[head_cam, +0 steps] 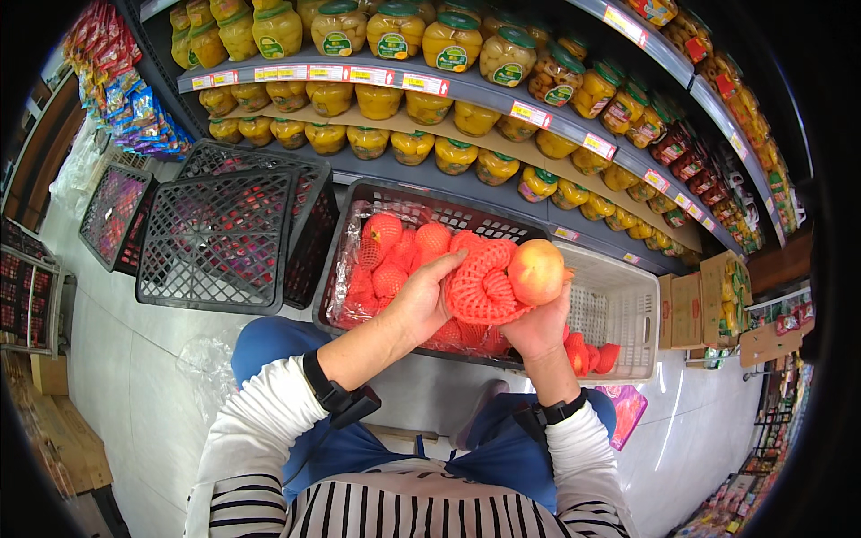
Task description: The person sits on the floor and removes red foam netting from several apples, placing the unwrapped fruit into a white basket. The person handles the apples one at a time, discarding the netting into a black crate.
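Note:
My left hand (425, 296) grips a bunched red foam net sleeve (481, 282), its thumb over the sleeve's left edge. Beside the sleeve's right side is a yellow-orange pomegranate (536, 272), bare of netting on the side that shows. My right hand (543, 323) holds the fruit from below, its fingers mostly hidden. Both hands are above a black plastic crate (327, 286) lined with clear film, where several fruits in red foam nets (389, 279) lie. A white plastic crate (625, 316) stands at the right, with a few red-netted pieces (592, 355) at its near left corner.
Black crates (215, 242) stand at the left, over red goods. Behind runs a shelf (471, 94) of jarred fruit (393, 33). Cardboard boxes (686, 306) are at the right. Thin clear film (212, 366) and a purple-edged pink packet (625, 410) lie on the floor.

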The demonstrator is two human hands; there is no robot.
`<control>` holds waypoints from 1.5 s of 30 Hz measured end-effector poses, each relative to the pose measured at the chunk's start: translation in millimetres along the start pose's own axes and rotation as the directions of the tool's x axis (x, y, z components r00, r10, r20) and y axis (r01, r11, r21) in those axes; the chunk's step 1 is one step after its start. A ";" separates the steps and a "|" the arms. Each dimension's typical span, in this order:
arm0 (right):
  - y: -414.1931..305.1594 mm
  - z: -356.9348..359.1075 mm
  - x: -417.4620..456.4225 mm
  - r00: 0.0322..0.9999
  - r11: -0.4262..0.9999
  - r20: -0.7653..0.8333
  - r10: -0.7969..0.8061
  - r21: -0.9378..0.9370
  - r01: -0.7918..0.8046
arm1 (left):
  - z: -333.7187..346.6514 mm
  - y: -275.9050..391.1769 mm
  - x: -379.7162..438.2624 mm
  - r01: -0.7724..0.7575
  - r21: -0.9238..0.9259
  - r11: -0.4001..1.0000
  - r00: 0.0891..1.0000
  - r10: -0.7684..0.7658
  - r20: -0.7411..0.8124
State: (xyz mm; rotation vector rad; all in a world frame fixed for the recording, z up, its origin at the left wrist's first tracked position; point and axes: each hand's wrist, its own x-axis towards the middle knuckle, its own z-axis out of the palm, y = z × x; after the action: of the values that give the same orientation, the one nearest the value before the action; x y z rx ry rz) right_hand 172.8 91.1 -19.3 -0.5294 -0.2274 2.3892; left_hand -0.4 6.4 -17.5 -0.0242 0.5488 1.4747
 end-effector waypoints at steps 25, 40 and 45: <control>23.1 10.3 -6.7 0.655 -0.511 0.616 -0.438 -0.770 0.383 | -21.8 -30.8 18.5 -0.318 0.780 0.540 0.907 0.413 0.084; -1.4 -1.4 -18.0 0.613 -0.384 0.590 -0.526 -0.808 0.448 | -2.7 -18.7 7.4 0.049 0.697 0.716 0.986 0.077 -0.148; -17.6 -18.5 -11.9 0.710 0.208 0.241 -0.662 -0.851 0.482 | -3.5 -31.8 14.9 -0.055 0.707 0.705 0.998 0.056 0.022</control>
State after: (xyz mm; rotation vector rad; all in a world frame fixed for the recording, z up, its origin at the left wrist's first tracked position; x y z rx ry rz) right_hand 199.2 97.2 -27.1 -0.9077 -1.3981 1.2579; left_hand 28.4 15.4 -35.9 0.6105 1.1023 1.2323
